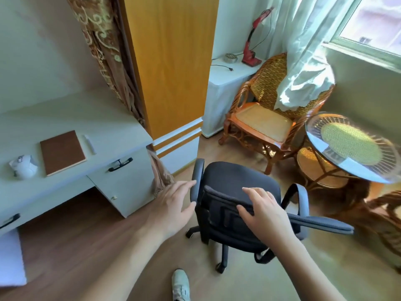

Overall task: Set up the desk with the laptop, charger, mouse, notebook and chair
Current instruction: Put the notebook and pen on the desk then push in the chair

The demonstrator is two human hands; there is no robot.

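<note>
A black office chair (pixel 236 185) on casters stands on the wood floor, to the right of the grey desk (pixel 104 120). My left hand (pixel 173 205) is spread open at the chair's left armrest, thumb and fingertips touching it. My right hand (pixel 267 213) lies open over the top edge of the backrest. On the desk rest a brown notebook (pixel 63 152), a white mouse (pixel 23 167) to its left and a white pen (pixel 90 144) to its right. The laptop and charger are out of view.
A wicker armchair (pixel 260 118) and a round glass-topped wicker table (pixel 353 148) stand behind the chair on the right. A tall wooden cabinet (pixel 171 61) rises beside the desk. My shoe (pixel 180 283) is on the floor below the chair.
</note>
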